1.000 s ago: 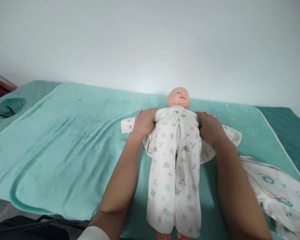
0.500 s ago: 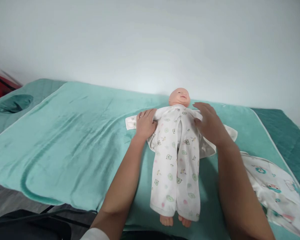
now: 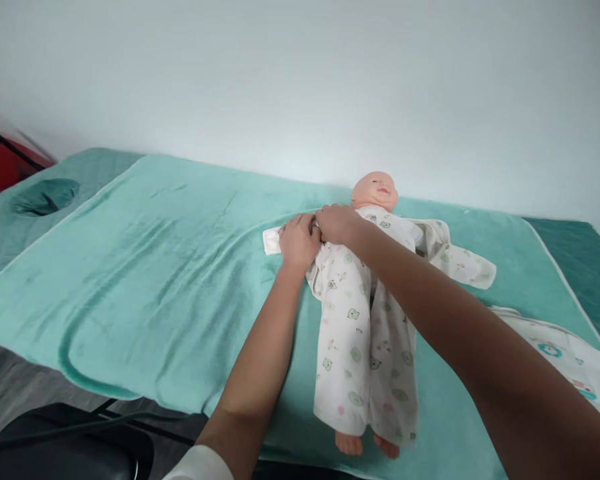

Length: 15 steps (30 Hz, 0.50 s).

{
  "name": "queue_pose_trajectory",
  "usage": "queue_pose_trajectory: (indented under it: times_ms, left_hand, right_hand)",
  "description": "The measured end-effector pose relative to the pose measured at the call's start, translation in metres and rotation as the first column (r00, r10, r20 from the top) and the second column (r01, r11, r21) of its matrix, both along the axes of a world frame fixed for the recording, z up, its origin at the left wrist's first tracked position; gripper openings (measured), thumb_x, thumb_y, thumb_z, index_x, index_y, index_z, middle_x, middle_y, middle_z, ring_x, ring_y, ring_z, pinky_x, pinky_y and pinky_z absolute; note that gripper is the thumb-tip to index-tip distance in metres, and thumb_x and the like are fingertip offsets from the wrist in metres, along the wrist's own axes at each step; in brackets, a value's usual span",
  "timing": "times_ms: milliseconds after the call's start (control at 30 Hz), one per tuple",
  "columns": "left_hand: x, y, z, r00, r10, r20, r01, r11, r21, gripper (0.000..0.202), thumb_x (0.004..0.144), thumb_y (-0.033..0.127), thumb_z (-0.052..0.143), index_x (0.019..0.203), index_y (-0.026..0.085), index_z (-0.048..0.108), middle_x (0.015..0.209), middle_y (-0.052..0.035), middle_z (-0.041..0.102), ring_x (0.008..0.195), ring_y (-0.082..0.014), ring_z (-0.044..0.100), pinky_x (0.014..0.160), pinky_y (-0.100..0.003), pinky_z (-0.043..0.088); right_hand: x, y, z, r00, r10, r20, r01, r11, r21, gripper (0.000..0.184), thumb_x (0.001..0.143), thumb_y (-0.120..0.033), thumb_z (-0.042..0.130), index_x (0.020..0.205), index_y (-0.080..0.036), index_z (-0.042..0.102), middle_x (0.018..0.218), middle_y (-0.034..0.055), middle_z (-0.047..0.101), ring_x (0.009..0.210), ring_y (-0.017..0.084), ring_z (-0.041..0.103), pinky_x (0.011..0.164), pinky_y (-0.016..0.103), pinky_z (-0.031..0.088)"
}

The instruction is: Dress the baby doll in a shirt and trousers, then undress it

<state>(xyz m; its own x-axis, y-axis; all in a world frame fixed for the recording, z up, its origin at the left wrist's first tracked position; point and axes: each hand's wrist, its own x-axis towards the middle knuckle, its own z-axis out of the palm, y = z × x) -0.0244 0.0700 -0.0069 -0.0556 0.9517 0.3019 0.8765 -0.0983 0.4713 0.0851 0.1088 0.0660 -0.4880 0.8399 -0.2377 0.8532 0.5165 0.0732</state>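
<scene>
A baby doll (image 3: 376,190) lies on its back on a teal blanket (image 3: 155,267), dressed in a white printed sleepsuit (image 3: 360,333). My left hand (image 3: 297,241) rests on the suit's sleeve at the doll's shoulder on the left, fingers curled on the fabric. My right hand (image 3: 336,223) has crossed over the doll's chest and grips the same shoulder area, touching my left hand. The cuff of that sleeve (image 3: 271,240) pokes out to the left. The other sleeve (image 3: 467,267) lies spread to the right. The doll's bare feet (image 3: 365,445) show near the blanket's front edge.
A second printed white garment (image 3: 565,360) lies on the blanket at the right. A darker green cover with a face hole (image 3: 45,197) lies under the blanket at the far left. A white wall stands behind. Dark cables and a floor show at bottom left.
My right hand left the doll's right side and crossed over the chest to join my left hand at the left shoulder. The view shifted so the doll's feet show.
</scene>
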Motion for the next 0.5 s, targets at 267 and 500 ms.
queue_pose_trajectory:
  times_ms: [267, 500]
  left_hand:
    - [-0.005, 0.000, 0.001, 0.996, 0.086, -0.014, -0.086, 0.996, -0.009, 0.034, 0.094, 0.025, 0.044, 0.122, 0.026, 0.064, 0.122, -0.0070, 0.070, 0.114, -0.0280, 0.063, 0.092, -0.041, 0.048]
    - [-0.012, -0.008, -0.002, 0.988, 0.143, 0.061, -0.145, 0.989, 0.023, 0.036, 0.095, 0.022, 0.041, 0.122, 0.026, 0.064, 0.122, -0.0071, 0.069, 0.112, -0.0261, 0.064, 0.090, -0.038, 0.050]
  right_hand:
    - [0.003, 0.002, 0.005, 0.997, 0.042, 0.061, -0.043, 0.999, 0.025, 0.026, 0.091, -0.031, 0.060, 0.112, -0.016, 0.067, 0.103, 0.0164, 0.073, 0.093, 0.033, 0.068, 0.075, 0.040, 0.048]
    - [0.040, -0.007, 0.030, 0.997, 0.037, 0.068, -0.040, 0.998, 0.055, 0.036, 0.098, -0.048, 0.052, 0.123, -0.024, 0.061, 0.112, 0.0117, 0.068, 0.097, 0.027, 0.064, 0.072, 0.032, 0.040]
